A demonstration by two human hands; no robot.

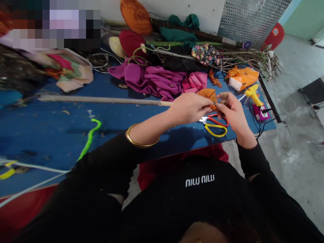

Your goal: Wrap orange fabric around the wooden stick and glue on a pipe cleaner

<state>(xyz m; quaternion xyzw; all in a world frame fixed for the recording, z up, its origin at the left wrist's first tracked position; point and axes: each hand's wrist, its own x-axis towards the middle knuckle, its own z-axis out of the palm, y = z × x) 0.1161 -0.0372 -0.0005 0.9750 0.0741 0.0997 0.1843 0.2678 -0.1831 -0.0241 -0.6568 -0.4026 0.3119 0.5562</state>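
Observation:
An orange cloth piece point(210, 96) is held between my two hands near the table's right end. My left hand point(189, 107) pinches its left side with closed fingers, and a long pale stick point(101, 99) runs leftward from beneath that hand. On the other side, my right hand point(231, 109) has thumb and fingers closed at the cloth's right edge. Scissors with one red and one yellow handle point(215, 130) lie on the blue table just below the hands. A yellow glue gun point(253, 95) rests to the right of my right hand.
Purple cloth point(154, 79), pink cloth point(198, 81) and an orange bag point(244, 78) lie behind my hands, with twigs point(245, 55) further back. A magenta power strip point(262, 113) with cables sits at the table's right edge. A green fuzzy strip point(89, 139) lies at left.

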